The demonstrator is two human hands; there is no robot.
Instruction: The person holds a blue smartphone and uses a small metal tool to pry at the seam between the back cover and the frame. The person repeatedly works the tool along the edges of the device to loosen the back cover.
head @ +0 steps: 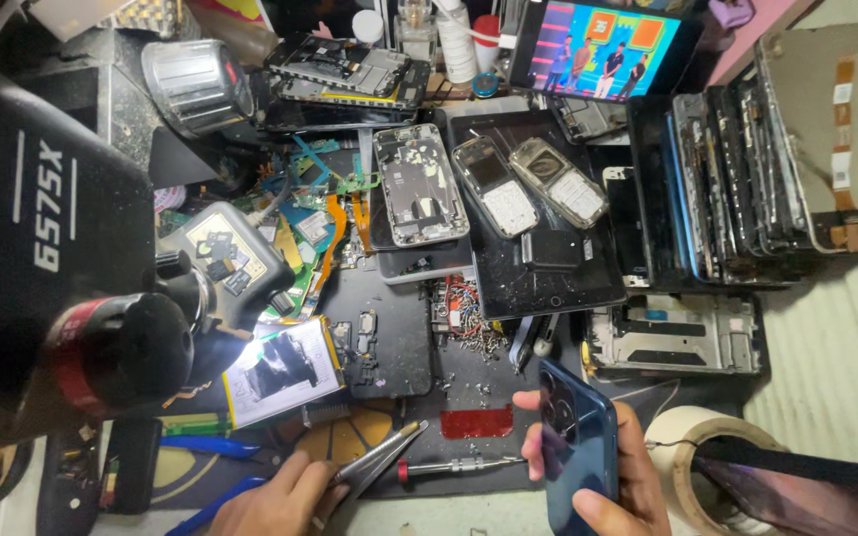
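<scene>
My right hand (620, 474) grips a dark blue phone (578, 447) by its edges, back side up with the camera lenses showing, near the bench's front edge. My left hand (280, 496) at the bottom holds metal tweezers (379, 459) that point up and right. A small screwdriver with a red collar (454, 466) lies on the mat between the two hands. Just above it sits a red rectangular piece (476, 423) among loose screws.
A black microscope (62, 268) fills the left, its lamp lighting an opened phone (285, 365). Stripped phone frames (419, 184), two keypad phones (528, 184), a dark tablet (548, 268), stacked screens (737, 189), a tape roll (707, 457) and a playing screen (603, 45) crowd the bench.
</scene>
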